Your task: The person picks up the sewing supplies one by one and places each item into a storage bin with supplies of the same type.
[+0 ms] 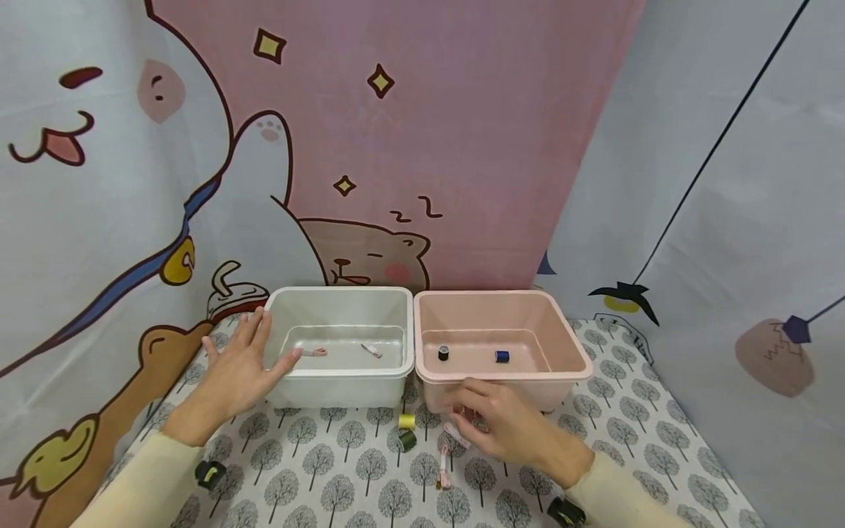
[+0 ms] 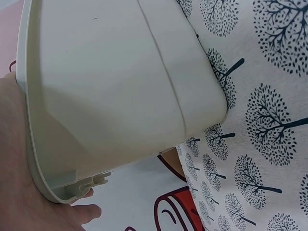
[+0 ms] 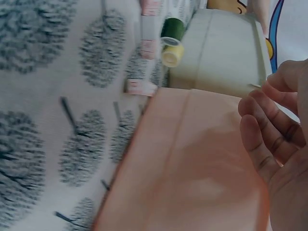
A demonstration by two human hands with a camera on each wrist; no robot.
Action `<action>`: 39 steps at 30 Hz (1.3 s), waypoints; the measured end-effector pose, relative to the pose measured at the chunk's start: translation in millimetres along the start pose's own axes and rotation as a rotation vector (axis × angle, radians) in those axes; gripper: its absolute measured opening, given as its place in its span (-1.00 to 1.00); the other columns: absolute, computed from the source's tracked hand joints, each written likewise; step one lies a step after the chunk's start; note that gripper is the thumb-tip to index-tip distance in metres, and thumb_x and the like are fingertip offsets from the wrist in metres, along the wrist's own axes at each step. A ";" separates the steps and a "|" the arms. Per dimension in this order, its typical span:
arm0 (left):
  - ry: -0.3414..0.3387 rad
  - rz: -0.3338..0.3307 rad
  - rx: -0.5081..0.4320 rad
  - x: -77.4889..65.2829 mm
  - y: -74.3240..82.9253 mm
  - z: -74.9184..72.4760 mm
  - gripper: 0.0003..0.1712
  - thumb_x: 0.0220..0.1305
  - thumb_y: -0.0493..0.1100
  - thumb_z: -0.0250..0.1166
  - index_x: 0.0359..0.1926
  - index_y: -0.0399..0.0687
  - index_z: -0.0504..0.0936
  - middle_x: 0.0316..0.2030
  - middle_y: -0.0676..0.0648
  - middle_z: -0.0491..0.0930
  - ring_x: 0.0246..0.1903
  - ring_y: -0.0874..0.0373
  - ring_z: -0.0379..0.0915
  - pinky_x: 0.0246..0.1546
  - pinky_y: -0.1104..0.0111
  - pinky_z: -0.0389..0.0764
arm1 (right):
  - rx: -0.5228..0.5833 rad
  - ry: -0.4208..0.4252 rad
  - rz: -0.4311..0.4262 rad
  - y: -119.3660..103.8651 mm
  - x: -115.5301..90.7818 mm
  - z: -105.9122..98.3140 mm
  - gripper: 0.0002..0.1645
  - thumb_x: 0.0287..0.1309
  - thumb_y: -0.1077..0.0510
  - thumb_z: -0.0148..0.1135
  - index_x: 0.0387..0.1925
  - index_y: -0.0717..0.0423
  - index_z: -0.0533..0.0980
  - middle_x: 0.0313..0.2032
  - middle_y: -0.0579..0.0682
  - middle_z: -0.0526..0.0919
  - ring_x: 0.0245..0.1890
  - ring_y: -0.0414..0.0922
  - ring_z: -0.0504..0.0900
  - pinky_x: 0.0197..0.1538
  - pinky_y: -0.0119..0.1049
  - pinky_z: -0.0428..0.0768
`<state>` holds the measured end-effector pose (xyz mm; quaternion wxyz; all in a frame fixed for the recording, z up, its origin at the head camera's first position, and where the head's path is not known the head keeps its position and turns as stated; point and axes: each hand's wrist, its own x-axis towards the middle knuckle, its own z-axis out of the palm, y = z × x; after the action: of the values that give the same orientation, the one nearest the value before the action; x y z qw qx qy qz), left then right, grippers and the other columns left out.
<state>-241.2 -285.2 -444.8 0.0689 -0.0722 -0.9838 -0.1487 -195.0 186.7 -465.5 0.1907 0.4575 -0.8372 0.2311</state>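
My left hand [image 1: 240,367] rests against the left rim of the white bin [image 1: 337,389], its fingers spread and the thumb reaching over the front corner. In front of the pink bin [image 1: 528,392], my right hand [image 1: 505,425] hovers with loosely bent fingers; the right wrist view shows nothing held in them. A yellow thread spool [image 1: 405,421] and a green thread spool [image 1: 407,439] lie on the cloth to its left. Nearer it are a pink-and-white strip [image 1: 444,469] and a whitish strip [image 1: 457,435], partly hidden by the fingers.
Inside the white bin lie two small pink-and-white bundles [image 1: 314,352]. The pink bin holds a black spool [image 1: 443,353] and a blue spool [image 1: 502,356]. Both bins stand side by side on a tree-print cloth [image 1: 356,469], before a cartoon-print curtain [image 1: 462,147].
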 end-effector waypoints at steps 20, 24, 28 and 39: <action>-0.007 -0.011 -0.001 0.7 -0.3 1.2 0.29 0.72 0.55 0.03 0.89 -0.37 -0.11 0.89 -0.45 -0.22 0.86 -0.61 -0.29 0.49 -0.89 -0.49 | -0.045 -0.236 0.256 6.3 -38.5 24.1 -0.58 0.50 0.06 0.59 0.31 -0.13 0.81 0.15 -0.20 0.82 -0.10 -0.33 0.74 0.03 -0.34 0.85; -0.009 -0.014 0.002 0.4 -0.6 1.3 0.29 0.72 0.54 0.05 0.89 -0.37 -0.11 0.89 -0.45 -0.21 0.86 -0.61 -0.29 0.49 -0.90 -0.48 | -0.037 -0.249 0.274 7.9 -40.3 28.7 -0.56 0.49 0.08 0.59 0.34 -0.11 0.80 0.14 -0.18 0.81 -0.11 -0.35 0.71 -0.01 -0.37 0.83; -0.007 -0.013 0.002 0.7 -0.5 1.3 0.29 0.72 0.54 0.06 0.88 -0.38 -0.10 0.89 -0.46 -0.20 0.86 -0.61 -0.28 0.49 -0.90 -0.48 | -0.054 -0.233 0.263 10.3 -41.5 34.1 -0.57 0.48 0.10 0.60 0.31 -0.05 0.81 0.16 -0.14 0.83 -0.05 -0.33 0.68 0.02 -0.33 0.82; -0.006 -0.010 -0.002 0.9 0.3 0.9 0.32 0.71 0.60 0.01 0.88 -0.39 -0.09 0.89 -0.47 -0.19 0.86 -0.61 -0.29 0.49 -0.91 -0.48 | -0.061 -0.263 0.297 10.1 -38.2 41.2 -0.54 0.48 0.12 0.59 0.34 0.02 0.79 0.23 -0.06 0.84 0.04 -0.29 0.71 0.12 -0.25 0.85</action>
<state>-242.1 -284.6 -445.5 0.0649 -0.0676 -0.9842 -0.1501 -188.6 194.2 -521.8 0.0572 0.3492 -0.9198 0.1697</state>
